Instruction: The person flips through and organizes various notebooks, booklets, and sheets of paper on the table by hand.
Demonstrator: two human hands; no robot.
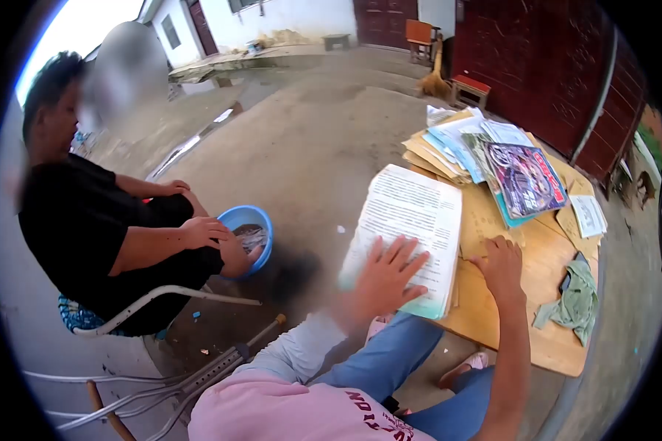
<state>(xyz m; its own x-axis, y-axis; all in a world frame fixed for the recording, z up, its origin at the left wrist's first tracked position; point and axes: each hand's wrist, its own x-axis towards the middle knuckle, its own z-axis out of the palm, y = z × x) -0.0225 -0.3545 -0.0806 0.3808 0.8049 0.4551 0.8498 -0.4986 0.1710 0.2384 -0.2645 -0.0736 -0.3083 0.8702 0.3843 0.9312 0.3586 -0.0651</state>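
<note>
An open book or stack of printed pages [412,213] lies at the left edge of the wooden table [522,323]. My left hand [390,279] rests with spread fingers on the lower part of the page. To the right of the pages, my right hand [500,264] is over the tabletop, its fingers bent and apart, with nothing visible in them. Beyond my hands is a pile of papers and brown envelopes [441,151], with a colourful magazine [526,180] on top.
A green cloth [577,301] lies on the table's right side, near a small booklet [588,215]. At left, a person in black [88,220] sits beside a blue basin [266,220]. Crutches [206,371] lean at lower left. A red-topped stool [471,87] stands behind the table.
</note>
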